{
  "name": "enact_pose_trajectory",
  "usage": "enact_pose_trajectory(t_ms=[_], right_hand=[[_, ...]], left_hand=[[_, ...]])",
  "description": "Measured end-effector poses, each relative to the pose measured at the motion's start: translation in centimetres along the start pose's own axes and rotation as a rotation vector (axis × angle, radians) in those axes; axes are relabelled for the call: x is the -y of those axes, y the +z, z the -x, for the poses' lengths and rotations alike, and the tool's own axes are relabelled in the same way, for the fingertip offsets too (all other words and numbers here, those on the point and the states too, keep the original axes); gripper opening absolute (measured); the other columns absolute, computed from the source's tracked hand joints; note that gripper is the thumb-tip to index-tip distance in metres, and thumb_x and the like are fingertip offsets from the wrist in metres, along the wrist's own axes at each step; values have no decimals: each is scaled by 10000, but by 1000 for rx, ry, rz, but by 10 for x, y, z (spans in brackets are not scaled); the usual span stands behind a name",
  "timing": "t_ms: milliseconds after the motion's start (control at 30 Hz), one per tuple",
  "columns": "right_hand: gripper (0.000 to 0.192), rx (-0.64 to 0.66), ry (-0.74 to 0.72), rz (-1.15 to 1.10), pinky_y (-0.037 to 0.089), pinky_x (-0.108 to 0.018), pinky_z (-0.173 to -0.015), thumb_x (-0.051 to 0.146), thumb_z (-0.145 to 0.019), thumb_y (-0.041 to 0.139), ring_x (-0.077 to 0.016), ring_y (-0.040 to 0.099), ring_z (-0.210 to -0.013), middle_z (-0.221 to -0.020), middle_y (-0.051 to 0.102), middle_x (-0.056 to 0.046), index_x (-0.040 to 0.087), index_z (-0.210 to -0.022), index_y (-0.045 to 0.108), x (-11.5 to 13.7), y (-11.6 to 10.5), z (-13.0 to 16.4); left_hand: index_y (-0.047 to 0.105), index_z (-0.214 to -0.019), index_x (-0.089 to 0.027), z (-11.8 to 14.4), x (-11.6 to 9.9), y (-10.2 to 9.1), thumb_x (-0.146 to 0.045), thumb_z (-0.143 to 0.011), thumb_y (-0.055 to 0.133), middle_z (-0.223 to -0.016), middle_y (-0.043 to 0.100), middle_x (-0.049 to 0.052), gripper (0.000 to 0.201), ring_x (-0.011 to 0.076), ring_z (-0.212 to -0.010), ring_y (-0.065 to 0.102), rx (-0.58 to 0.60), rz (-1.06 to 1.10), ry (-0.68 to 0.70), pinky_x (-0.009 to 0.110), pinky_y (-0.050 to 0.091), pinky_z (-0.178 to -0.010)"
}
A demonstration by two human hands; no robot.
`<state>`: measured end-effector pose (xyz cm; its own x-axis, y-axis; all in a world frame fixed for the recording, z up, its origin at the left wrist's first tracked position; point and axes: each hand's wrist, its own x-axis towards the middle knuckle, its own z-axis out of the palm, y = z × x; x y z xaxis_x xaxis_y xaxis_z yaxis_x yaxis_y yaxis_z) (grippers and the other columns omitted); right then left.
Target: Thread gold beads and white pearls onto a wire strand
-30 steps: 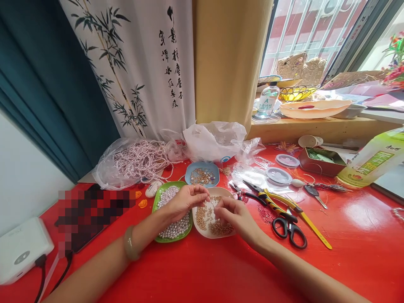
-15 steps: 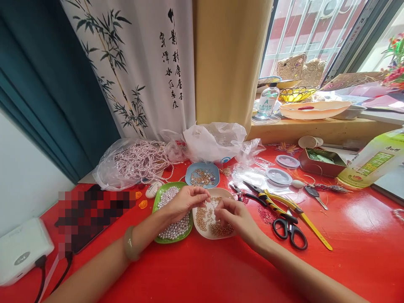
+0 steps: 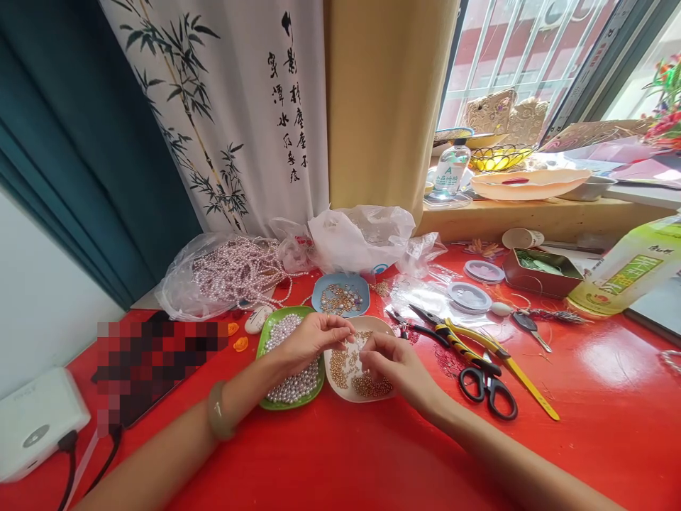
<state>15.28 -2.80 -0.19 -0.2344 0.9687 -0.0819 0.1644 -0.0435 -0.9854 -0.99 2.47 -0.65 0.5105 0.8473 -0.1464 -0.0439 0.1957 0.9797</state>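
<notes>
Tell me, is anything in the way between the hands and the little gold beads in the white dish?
Nothing visible. Both the left hand and right hand hover right over the white dish of gold beads.

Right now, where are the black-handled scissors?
The scissors lie on the red table, right of the white dish and the right hand, beside the yellow-handled pliers.

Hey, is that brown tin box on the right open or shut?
Open. The tin has no lid on it, and pale green contents show inside its rim.
</notes>
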Motion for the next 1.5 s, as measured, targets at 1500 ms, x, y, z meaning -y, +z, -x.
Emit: enact_pose_trajectory(t_ms=[1500], right_hand=[[172,-23,-119,181,318,-199,-487,290,-736,491,-86,421,-511,-569,486,21,153,-652,553,-7,-1,-6]], left_hand=[[614,-788,-144,-2,-16,-31,-279,-635,609,-755,637,44,205,133,-728,565,-38,-324,30,257,412,-695]])
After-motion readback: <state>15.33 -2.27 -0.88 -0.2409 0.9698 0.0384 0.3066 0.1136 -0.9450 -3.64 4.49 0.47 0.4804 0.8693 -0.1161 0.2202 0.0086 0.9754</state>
